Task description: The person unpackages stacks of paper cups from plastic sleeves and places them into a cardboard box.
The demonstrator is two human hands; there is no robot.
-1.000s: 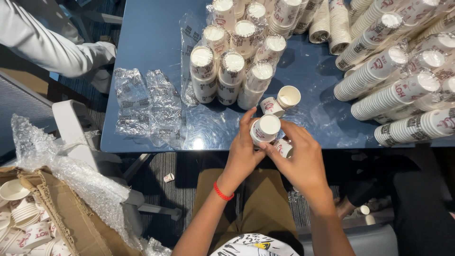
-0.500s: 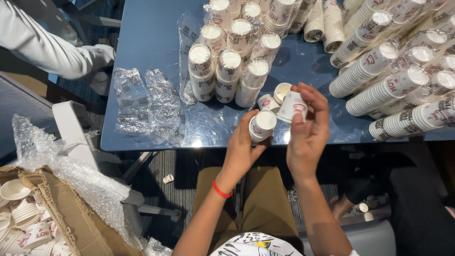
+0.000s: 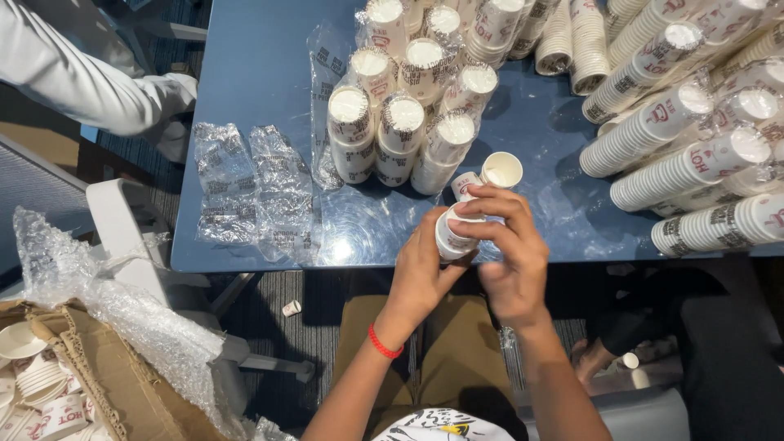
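I have a short stack of white paper cups (image 3: 452, 234) gripped at the near edge of the blue table (image 3: 253, 73), just above my lap. My left hand (image 3: 420, 273) wraps it from below, fingers closed around its side, a red band (image 3: 383, 343) on that wrist. My right hand (image 3: 510, 257) comes over the top, with its fingers (image 3: 482, 208) curled across the rim and pinched on the uppermost cup. So both hands are clamped on the same stack, one steadying, one working at the top.

Just beyond my fingers, two loose cups sit on the table: an open one (image 3: 501, 170) showing its white inside, and another (image 3: 465, 184) tipped beside it, partly hidden by my hand. Farther back stands a cluster of upright cup stacks in clear wrap (image 3: 404, 122). Long sleeves of cups (image 3: 686, 163) lie on their sides to the right. Flattened plastic wrappers (image 3: 257, 192) lie to the left, and another person's white sleeve (image 3: 73, 82) reaches in at the far left. A cardboard box (image 3: 106, 392) with bubble wrap and more cups sits on the floor at my near left.

I judge I am partway through seating or freeing the top cup. The next move calls for a firm left-hand hold and a light, straight pull or push by the right, so the thin rim does not crumple.
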